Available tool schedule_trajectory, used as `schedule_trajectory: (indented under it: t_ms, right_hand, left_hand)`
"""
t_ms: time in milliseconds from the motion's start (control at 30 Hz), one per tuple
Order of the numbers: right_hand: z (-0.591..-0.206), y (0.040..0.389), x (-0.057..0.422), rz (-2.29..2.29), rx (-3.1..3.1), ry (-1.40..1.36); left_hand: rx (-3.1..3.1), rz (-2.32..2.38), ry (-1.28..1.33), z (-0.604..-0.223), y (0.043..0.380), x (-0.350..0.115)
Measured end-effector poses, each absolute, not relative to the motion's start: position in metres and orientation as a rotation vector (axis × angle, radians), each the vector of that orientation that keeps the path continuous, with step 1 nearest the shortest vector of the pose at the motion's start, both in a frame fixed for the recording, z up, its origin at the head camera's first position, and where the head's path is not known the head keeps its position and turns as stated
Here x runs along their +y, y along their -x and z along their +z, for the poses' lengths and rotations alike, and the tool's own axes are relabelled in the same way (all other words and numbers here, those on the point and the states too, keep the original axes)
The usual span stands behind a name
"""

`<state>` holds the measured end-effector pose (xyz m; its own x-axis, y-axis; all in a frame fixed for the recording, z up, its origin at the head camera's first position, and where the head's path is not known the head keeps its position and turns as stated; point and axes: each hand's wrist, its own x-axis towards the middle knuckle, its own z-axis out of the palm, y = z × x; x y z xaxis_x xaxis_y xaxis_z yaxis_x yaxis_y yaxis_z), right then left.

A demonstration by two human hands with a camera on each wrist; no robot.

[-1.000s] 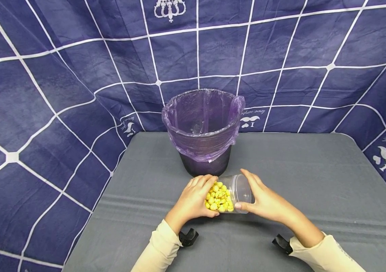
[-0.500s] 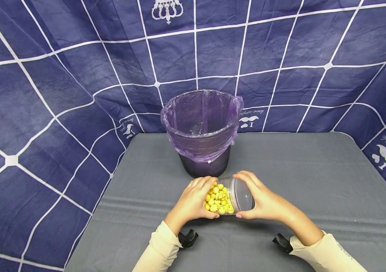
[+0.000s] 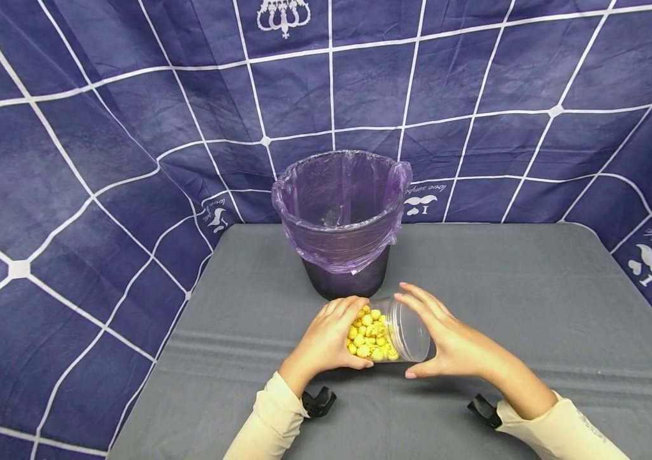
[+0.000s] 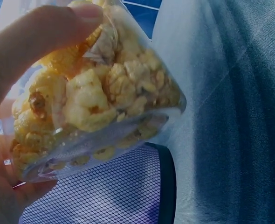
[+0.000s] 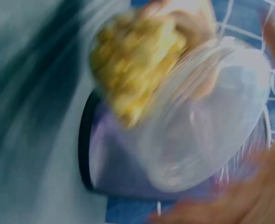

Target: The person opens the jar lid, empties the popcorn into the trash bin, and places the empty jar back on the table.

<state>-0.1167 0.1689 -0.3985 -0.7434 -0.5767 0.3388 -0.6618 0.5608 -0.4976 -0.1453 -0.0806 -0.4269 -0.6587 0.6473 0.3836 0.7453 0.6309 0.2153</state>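
A clear plastic jar [image 3: 382,309] lies on its side, tilted, just in front of a lined bin. Yellow popcorn [image 3: 368,337] fills its left part. My left hand [image 3: 322,338] grips the jar's base end, and its thumb [image 4: 49,30] presses across the wall in the left wrist view. A translucent lid [image 3: 416,331] sits on the jar's right end. Around this lid my right hand [image 3: 458,342] spreads its fingers and thumb wide. In the right wrist view, blurred, a gap shows between that hand [image 5: 249,196] and the lid [image 5: 207,130].
The black mesh bin [image 3: 348,284], lined with a purple plastic bag [image 3: 337,249], stands directly behind the jar on a grey cloth-covered table [image 3: 521,294]. A blue curtain [image 3: 475,76] with white lines hangs at the back and sides.
My right hand has changed its hold around the lid, and its fingers and thumb have now spread off it. The left hand keeps gripping the jar in nearly the same place.
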Motion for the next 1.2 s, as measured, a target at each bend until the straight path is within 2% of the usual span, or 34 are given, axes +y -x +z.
schedule_trajectory:
  t_ms: [167, 300, 567, 733, 1200]
  right_hand:
    - [-0.394, 0.108, 0.162, 1.173, -2.841, -0.613]
    - [-0.392, 0.107, 0.157, 1.297, -2.902, -0.456]
    - [-0.395, 0.11, 0.165, 1.186, -2.752, -0.682]
    - [-0.392, 0.114, 0.179, 1.148, -2.733, -0.718]
    - [-0.416, 0.136, 0.235, 0.977, -2.83, -0.471]
  left_hand:
    - [-2.567, -0.514, 1.128, -0.428, 0.146, -0.081]
    - [-2.569, -0.49, 1.126, -0.429, 0.146, -0.081]
    - [-2.595, -0.494, 1.105, -0.431, 0.145, -0.083]
    - [-2.581, -0.502, 1.098, -0.432, 0.145, -0.083]
    - [-2.57, -0.529, 1.101, -0.432, 0.144, -0.084]
